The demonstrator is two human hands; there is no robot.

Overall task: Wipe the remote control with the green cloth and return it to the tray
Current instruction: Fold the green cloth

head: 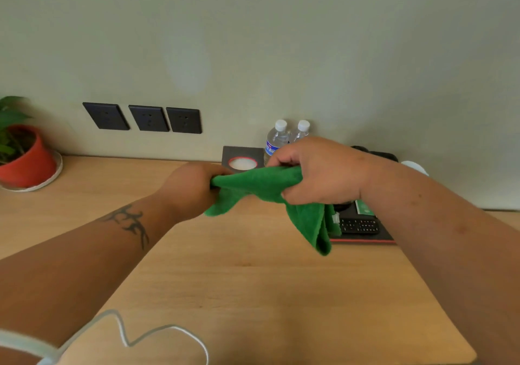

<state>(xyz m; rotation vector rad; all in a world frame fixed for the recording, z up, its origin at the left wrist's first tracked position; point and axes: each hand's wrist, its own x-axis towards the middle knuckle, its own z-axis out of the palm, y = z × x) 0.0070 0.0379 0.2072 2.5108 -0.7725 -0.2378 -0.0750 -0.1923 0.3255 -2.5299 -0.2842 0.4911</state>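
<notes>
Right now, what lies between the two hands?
In the head view, only the green cloth spans from the left hand to the right hand, both gripping it above the table.

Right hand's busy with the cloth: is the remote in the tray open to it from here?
Probably yes. The remote control lies uncovered in the tray, just below the right hand. But both hands grip the green cloth, whose hanging end drapes beside the remote, so the right must let go first.
</notes>
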